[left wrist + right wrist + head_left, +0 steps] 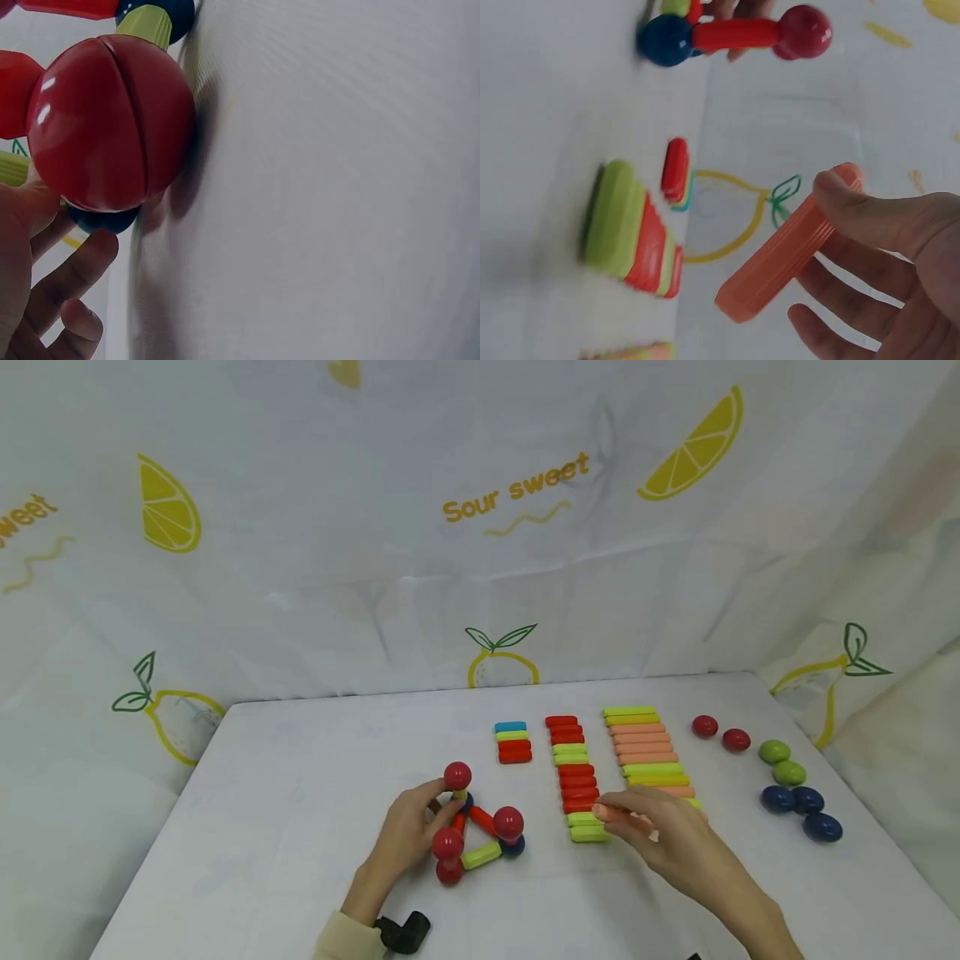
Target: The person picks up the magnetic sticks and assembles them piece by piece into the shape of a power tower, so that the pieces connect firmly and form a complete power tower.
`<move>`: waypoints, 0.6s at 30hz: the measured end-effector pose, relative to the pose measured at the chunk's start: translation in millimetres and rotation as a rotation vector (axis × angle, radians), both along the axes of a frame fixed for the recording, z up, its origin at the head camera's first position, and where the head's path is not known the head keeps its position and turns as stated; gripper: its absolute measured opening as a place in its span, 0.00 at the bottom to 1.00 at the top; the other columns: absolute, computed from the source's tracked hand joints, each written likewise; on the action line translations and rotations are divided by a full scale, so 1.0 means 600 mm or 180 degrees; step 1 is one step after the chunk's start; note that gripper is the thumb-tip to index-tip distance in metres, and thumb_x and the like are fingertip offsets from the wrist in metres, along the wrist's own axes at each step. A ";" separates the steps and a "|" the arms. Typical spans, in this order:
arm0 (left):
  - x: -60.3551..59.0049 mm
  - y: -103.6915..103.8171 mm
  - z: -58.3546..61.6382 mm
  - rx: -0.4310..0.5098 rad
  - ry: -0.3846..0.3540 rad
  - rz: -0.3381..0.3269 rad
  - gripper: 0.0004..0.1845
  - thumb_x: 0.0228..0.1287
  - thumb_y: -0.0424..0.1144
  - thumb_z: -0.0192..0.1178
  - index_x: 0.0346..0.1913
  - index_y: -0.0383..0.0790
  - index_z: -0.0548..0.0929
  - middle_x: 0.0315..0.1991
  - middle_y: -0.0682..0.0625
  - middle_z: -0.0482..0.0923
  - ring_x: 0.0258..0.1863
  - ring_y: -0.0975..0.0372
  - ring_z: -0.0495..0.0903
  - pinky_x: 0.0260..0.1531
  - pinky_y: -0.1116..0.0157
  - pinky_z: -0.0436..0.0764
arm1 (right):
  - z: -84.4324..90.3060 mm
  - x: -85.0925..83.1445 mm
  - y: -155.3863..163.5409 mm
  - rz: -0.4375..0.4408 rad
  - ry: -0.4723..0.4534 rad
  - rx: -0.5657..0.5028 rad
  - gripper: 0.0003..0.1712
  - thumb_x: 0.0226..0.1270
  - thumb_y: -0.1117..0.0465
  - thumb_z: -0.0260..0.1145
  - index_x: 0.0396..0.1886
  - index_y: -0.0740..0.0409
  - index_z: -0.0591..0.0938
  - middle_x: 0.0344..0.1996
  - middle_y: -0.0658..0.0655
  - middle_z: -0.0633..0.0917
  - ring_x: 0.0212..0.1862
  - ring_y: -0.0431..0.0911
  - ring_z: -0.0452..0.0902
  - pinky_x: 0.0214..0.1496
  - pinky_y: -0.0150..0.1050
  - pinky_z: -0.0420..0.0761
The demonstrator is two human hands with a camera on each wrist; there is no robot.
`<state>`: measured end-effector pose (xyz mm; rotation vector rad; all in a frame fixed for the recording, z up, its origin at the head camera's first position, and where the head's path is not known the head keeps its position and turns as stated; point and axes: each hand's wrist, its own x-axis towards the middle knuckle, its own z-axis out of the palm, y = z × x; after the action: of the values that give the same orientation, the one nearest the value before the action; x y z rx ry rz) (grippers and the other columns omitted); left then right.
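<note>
A triangular frame of magnetic rods and balls stands on the table, its base having red rods (482,820) and a yellow-green rod (482,856). Blue balls (513,846) and a red ball (450,872) form its corners, with a red ball (508,823) atop each upright. My left hand (408,831) grips the frame at its back upright, thumb and index finger around the yellow-green post; a red ball (112,124) hides part of the grip in the left wrist view. Beside the rod rows, my right hand (671,839) pinches an orange rod (780,255) by one end, raised above the table.
Short red and yellow-green rods (577,782) lie in a column right of the frame, with a smaller stack (514,746) behind. Longer orange and yellow rods (645,737) lie farther right. Loose red balls (736,741), green balls (789,772) and blue balls (822,827) sit near the right edge.
</note>
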<state>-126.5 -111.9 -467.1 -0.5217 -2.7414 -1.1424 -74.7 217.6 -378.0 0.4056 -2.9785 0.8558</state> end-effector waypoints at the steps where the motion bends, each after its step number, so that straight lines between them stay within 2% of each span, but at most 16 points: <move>1: 0.001 0.000 0.000 0.0013 -0.0015 0.0003 0.15 0.65 0.36 0.69 0.54 0.45 0.85 0.38 0.54 0.89 0.32 0.68 0.80 0.31 0.73 0.80 | 0.009 0.001 -0.011 0.0061 0.0125 -0.0113 0.16 0.60 0.59 0.77 0.49 0.47 0.89 0.37 0.39 0.89 0.38 0.35 0.79 0.42 0.32 0.86; 5: 0.005 -0.005 -0.002 0.0079 0.0047 0.0015 0.20 0.64 0.36 0.70 0.59 0.44 0.83 0.44 0.53 0.87 0.34 0.68 0.80 0.36 0.73 0.81 | 0.034 0.000 -0.056 0.0340 0.0713 -0.0638 0.19 0.55 0.62 0.80 0.48 0.45 0.89 0.37 0.37 0.89 0.39 0.32 0.81 0.43 0.32 0.86; 8: 0.010 -0.012 -0.002 0.0310 0.0316 -0.0015 0.22 0.63 0.29 0.68 0.61 0.41 0.81 0.49 0.49 0.86 0.36 0.66 0.81 0.34 0.72 0.83 | 0.046 -0.008 -0.088 0.0578 0.0914 -0.1013 0.21 0.54 0.64 0.80 0.48 0.47 0.88 0.39 0.39 0.90 0.42 0.33 0.84 0.47 0.33 0.87; 11: 0.024 -0.021 0.005 0.0726 0.0487 -0.0118 0.24 0.57 0.20 0.61 0.57 0.41 0.81 0.48 0.44 0.85 0.33 0.63 0.81 0.26 0.72 0.80 | 0.056 -0.017 -0.121 0.0818 0.0854 -0.1281 0.19 0.57 0.65 0.79 0.49 0.48 0.88 0.41 0.41 0.90 0.44 0.35 0.85 0.49 0.34 0.86; 14: 0.046 -0.031 0.018 0.1077 0.0400 -0.0341 0.27 0.45 0.20 0.56 0.51 0.43 0.82 0.44 0.44 0.84 0.31 0.61 0.79 0.20 0.72 0.74 | 0.058 -0.030 -0.151 0.1091 0.0677 -0.1440 0.16 0.60 0.62 0.77 0.48 0.49 0.88 0.41 0.43 0.91 0.44 0.36 0.85 0.51 0.36 0.86; 16: 0.062 -0.035 0.026 0.1104 0.0324 -0.0527 0.26 0.45 0.24 0.60 0.50 0.45 0.83 0.41 0.47 0.84 0.31 0.62 0.78 0.19 0.72 0.72 | 0.055 -0.040 -0.168 0.1300 0.0507 -0.1511 0.13 0.63 0.61 0.76 0.48 0.49 0.88 0.40 0.44 0.91 0.43 0.36 0.85 0.51 0.36 0.86; 18: 0.073 -0.035 0.030 0.1007 0.0344 -0.0686 0.21 0.51 0.30 0.66 0.51 0.47 0.82 0.38 0.52 0.83 0.32 0.64 0.77 0.19 0.72 0.71 | 0.047 -0.049 -0.180 0.1490 0.0370 -0.1526 0.11 0.65 0.60 0.75 0.47 0.50 0.88 0.39 0.45 0.91 0.43 0.36 0.86 0.51 0.36 0.86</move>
<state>-82.8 -132.8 -448.9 -0.8197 -2.3930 -1.5120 -104.0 109.8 -349.5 1.0943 -2.4787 1.4698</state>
